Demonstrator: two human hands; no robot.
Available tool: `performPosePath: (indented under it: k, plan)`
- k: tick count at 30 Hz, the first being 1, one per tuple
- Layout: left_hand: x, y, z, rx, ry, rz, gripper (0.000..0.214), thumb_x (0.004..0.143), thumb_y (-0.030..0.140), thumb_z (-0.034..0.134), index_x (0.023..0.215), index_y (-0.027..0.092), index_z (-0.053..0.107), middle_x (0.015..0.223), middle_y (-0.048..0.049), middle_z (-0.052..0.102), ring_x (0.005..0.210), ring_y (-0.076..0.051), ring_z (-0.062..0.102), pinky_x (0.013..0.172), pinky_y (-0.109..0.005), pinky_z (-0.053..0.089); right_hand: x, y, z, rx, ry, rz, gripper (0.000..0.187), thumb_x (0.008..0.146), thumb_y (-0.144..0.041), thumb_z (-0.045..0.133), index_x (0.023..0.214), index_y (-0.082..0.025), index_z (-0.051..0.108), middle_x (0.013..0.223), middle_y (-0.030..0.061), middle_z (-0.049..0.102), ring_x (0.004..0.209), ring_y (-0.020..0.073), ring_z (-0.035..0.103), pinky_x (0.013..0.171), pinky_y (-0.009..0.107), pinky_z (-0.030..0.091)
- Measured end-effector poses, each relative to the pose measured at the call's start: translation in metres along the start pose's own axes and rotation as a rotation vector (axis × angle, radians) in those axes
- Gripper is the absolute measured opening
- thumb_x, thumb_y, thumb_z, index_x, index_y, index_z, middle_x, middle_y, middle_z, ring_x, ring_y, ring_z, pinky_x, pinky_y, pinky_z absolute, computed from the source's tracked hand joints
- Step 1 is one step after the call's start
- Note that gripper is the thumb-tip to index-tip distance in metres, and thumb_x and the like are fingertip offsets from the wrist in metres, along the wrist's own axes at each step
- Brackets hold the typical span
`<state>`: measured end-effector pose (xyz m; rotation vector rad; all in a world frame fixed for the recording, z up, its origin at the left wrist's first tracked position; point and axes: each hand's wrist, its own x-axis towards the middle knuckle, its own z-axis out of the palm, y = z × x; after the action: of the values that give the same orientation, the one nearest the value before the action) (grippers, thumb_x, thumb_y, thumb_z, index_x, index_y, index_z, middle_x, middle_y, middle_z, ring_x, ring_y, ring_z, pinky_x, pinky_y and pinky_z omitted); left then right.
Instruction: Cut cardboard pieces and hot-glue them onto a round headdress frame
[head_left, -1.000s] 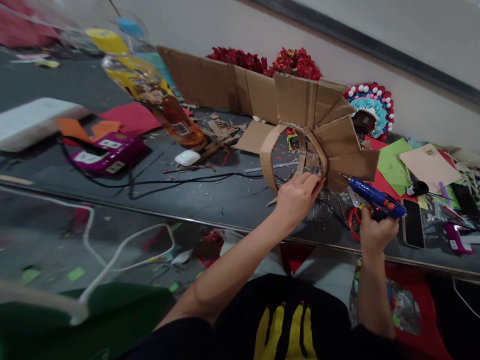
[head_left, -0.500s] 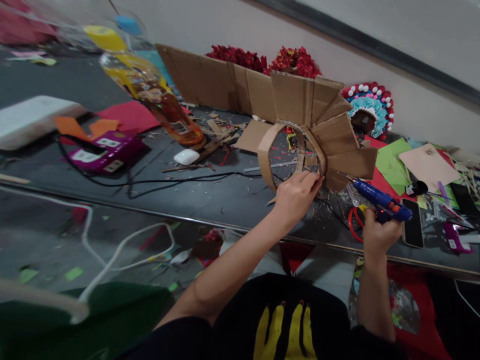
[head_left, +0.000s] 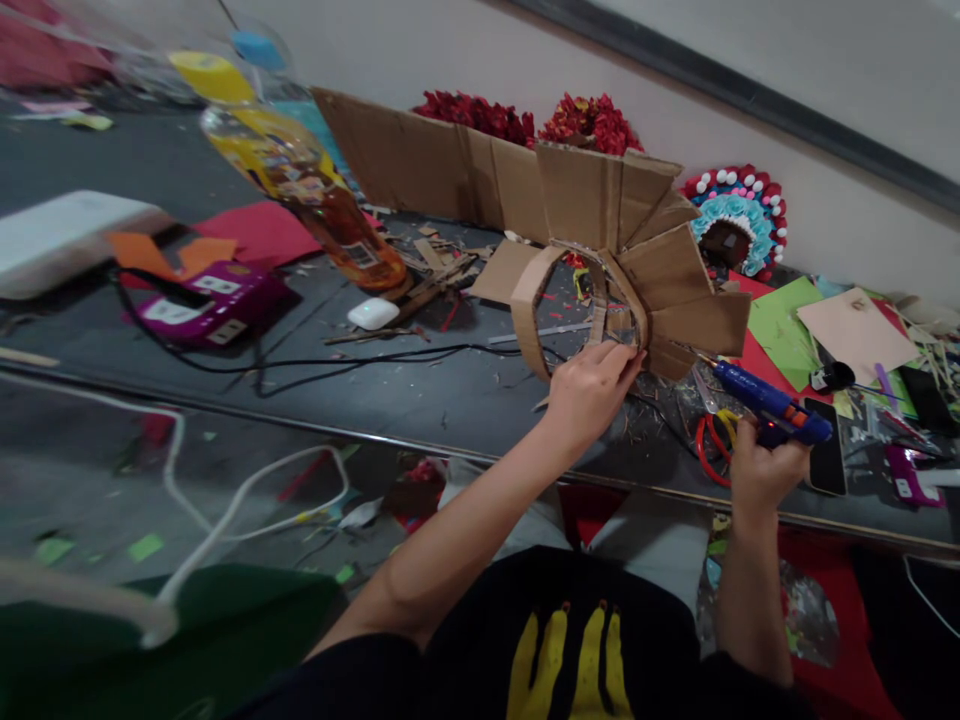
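My left hand (head_left: 592, 395) is closed on the lower rim of a cardboard headdress (head_left: 671, 265), a ring band with flat panels fanning out to the upper right. Its fingertips are partly hidden behind the band. In my right hand (head_left: 765, 465) is a blue glue gun (head_left: 769, 398), gripped by its handle. The nozzle points left, near the lowest panels of the fan; whether it touches the cardboard I cannot tell. Red-handled scissors (head_left: 709, 450) lie just left of my right hand, and a dark phone (head_left: 826, 455) lies partly behind the glue gun.
A drink bottle (head_left: 300, 180) with a yellow cap stands at the left. Near it are a purple power strip (head_left: 214, 305) and a white earbud case (head_left: 373, 314). Black cables cross the table (head_left: 405, 400). A decorated headdress (head_left: 739, 220) leans by the wall, behind coloured paper (head_left: 787, 320).
My right hand and the glue gun have shifted slightly right and down, away from the panels. The cardboard headdress has moved a little left with my left hand still on it.
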<state>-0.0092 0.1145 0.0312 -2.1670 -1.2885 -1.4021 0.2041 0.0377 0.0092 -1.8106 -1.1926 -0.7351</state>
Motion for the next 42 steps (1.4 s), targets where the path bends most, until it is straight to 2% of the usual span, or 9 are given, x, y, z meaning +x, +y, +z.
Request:
performPosePath:
  k: [11, 17, 21, 26, 31, 37, 42]
  plan:
    - [0.005, -0.005, -0.003, -0.028, 0.008, -0.004, 0.025, 0.089, 0.026, 0.054, 0.065, 0.018, 0.056, 0.058, 0.0015, 0.061, 0.055, -0.010, 0.058, 0.050, -0.020, 0.038, 0.001, 0.010, 0.000, -0.011, -0.024, -0.037, 0.039, 0.070, -0.048, 0.059, 0.087, -0.013, 0.060, 0.069, 0.0112, 0.060, 0.069, 0.0278, 0.062, 0.061, 0.036, 0.048]
    - [0.006, -0.011, -0.006, -0.098, 0.027, -0.051, 0.023, 0.088, 0.026, 0.055, 0.067, 0.017, 0.056, 0.058, 0.0015, 0.060, 0.054, -0.009, 0.057, 0.050, -0.019, 0.038, 0.012, 0.018, 0.006, 0.023, -0.107, 0.105, 0.054, 0.065, -0.056, 0.064, 0.093, -0.011, 0.058, 0.075, 0.0127, 0.063, 0.070, 0.0278, 0.063, 0.065, 0.038, 0.050]
    - [0.005, -0.010, -0.007, -0.090, 0.036, -0.020, 0.024, 0.088, 0.026, 0.055, 0.065, 0.018, 0.054, 0.056, 0.0026, 0.057, 0.051, -0.008, 0.055, 0.049, -0.019, 0.037, 0.016, 0.016, 0.005, 0.092, -0.093, 0.174, 0.060, 0.056, -0.062, 0.069, 0.087, -0.012, 0.056, 0.071, 0.0103, 0.061, 0.066, 0.0265, 0.062, 0.063, 0.038, 0.050]
    - [0.003, -0.006, -0.006, -0.102, 0.059, 0.010, 0.025, 0.088, 0.027, 0.055, 0.065, 0.018, 0.053, 0.056, 0.0028, 0.057, 0.051, -0.009, 0.054, 0.049, -0.019, 0.037, 0.009, 0.007, 0.005, 0.120, -0.119, 0.187, 0.048, 0.059, -0.057, 0.067, 0.079, -0.016, 0.053, 0.063, 0.0066, 0.060, 0.056, 0.0229, 0.060, 0.056, 0.034, 0.048]
    - [0.001, -0.004, -0.005, -0.115, 0.063, 0.016, 0.025, 0.088, 0.027, 0.055, 0.065, 0.017, 0.054, 0.057, 0.0019, 0.059, 0.053, -0.009, 0.056, 0.052, -0.019, 0.039, 0.006, 0.001, 0.008, 0.128, -0.078, 0.153, 0.036, 0.061, -0.051, 0.064, 0.070, -0.018, 0.050, 0.059, 0.0050, 0.058, 0.055, 0.0217, 0.059, 0.054, 0.032, 0.046]
    - [-0.001, -0.003, -0.004, -0.088, 0.029, 0.003, 0.026, 0.088, 0.027, 0.055, 0.064, 0.017, 0.055, 0.056, 0.0020, 0.058, 0.052, -0.009, 0.055, 0.051, -0.019, 0.038, 0.008, -0.004, 0.006, 0.152, -0.055, 0.114, 0.030, 0.064, -0.046, 0.064, 0.066, -0.019, 0.049, 0.056, 0.0036, 0.055, 0.051, 0.0194, 0.056, 0.051, 0.030, 0.044]
    - [-0.001, -0.002, -0.004, -0.089, 0.033, -0.004, 0.025, 0.088, 0.027, 0.056, 0.065, 0.017, 0.056, 0.056, 0.0022, 0.058, 0.052, -0.009, 0.055, 0.051, -0.019, 0.038, 0.007, -0.003, 0.005, 0.152, -0.068, 0.137, 0.030, 0.063, -0.046, 0.064, 0.067, -0.020, 0.049, 0.057, 0.0035, 0.055, 0.052, 0.0202, 0.056, 0.052, 0.031, 0.044]
